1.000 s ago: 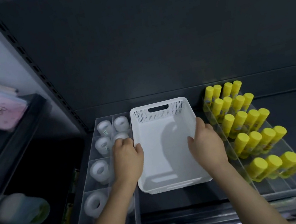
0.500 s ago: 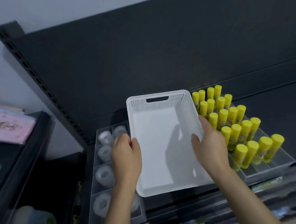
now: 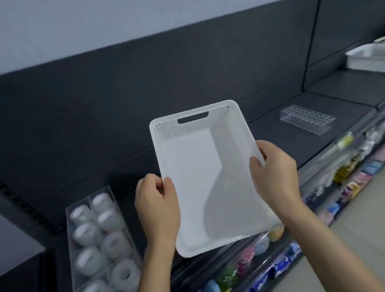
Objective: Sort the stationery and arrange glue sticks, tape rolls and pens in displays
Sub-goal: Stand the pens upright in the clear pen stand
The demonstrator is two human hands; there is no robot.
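Observation:
An empty white plastic basket (image 3: 196, 160) with a handle slot is held in the air above the dark shelf, tilted toward me. My left hand (image 3: 156, 204) grips its left rim and my right hand (image 3: 274, 173) grips its right rim. To the left on the shelf stands a clear divided tray (image 3: 72, 243) filled with several white tape rolls (image 3: 90, 261). The basket hides the glue stick display; only a bit of yellow (image 3: 276, 233) shows under its near right corner.
An empty clear plastic holder (image 3: 307, 118) lies on the dark shelf (image 3: 286, 141) at the right. Farther right sits a white bin (image 3: 379, 58). Lower shelves hold colourful packaged goods (image 3: 245, 278). Beige floor (image 3: 374, 218) lies to the right.
Both hands have lifted the basket off the shelf and carried it up and to the right. My view has swung right, so the glue sticks are now covered.

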